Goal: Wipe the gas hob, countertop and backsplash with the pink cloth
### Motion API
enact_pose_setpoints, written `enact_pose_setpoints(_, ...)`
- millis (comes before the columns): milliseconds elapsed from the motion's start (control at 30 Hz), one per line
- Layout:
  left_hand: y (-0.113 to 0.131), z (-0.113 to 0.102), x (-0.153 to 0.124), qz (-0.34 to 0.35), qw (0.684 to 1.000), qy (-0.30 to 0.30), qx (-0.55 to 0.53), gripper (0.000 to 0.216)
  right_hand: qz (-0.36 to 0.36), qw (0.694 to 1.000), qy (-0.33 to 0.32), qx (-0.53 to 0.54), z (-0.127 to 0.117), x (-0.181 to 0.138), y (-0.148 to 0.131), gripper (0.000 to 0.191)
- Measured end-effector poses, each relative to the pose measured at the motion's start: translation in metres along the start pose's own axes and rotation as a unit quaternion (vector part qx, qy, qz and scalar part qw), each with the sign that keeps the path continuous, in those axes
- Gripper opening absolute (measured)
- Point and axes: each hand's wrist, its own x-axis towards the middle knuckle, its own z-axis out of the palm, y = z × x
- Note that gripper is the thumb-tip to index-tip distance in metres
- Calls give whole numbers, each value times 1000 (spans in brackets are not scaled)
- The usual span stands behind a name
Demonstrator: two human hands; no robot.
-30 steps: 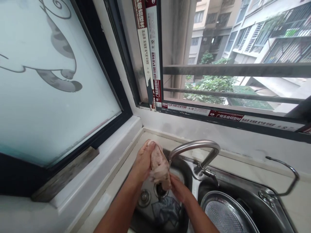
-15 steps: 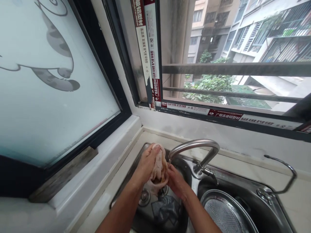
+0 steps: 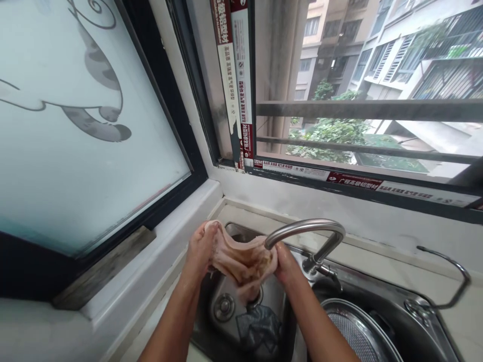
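Observation:
A wet, pale pink cloth (image 3: 241, 259) with brownish patches is stretched out over the left sink basin (image 3: 215, 281). My left hand (image 3: 200, 247) grips its upper left edge, fingers closed on the fabric. At the other side, my right hand (image 3: 285, 262) is closed on the cloth's right edge; its fingers are partly hidden behind the cloth and the spout. The curved metal faucet (image 3: 302, 226) reaches over the cloth's right end. Beneath, a dark grey cloth (image 3: 259, 329) lies crumpled on the basin floor beside a round drain strainer (image 3: 224, 307).
A metal colander (image 3: 350, 327) stands in the right basin. A second thin curved tap (image 3: 453, 271) rises at the right rim. The window frame (image 3: 339, 178) runs behind the counter, and a frosted panel (image 3: 94, 176) stands at the left.
The pink cloth was bunched upright between my hands and is now spread wide. My left hand has moved left and my right hand right. The view has shifted slightly.

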Motion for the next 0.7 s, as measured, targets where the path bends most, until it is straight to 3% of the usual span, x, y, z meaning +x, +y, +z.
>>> enact_pose_setpoints(167,-20,-13,0,4,999,19,49,40,-9,995,-17,-99,-1,0,6,44)
enact_pose_setpoints(400,10,-6,-6,25,985,110,-129,31,-57,972,-18,-226,-15,13,-2,48)
enact_pose_setpoints(567,19,4,-11,22,984,102,-142,32,-77,952,-15,-296,-19,15,-7,45)
enact_pose_setpoints(700,11,3,-7,30,986,90,-133,35,-47,946,-61,-314,-23,5,-5,35)
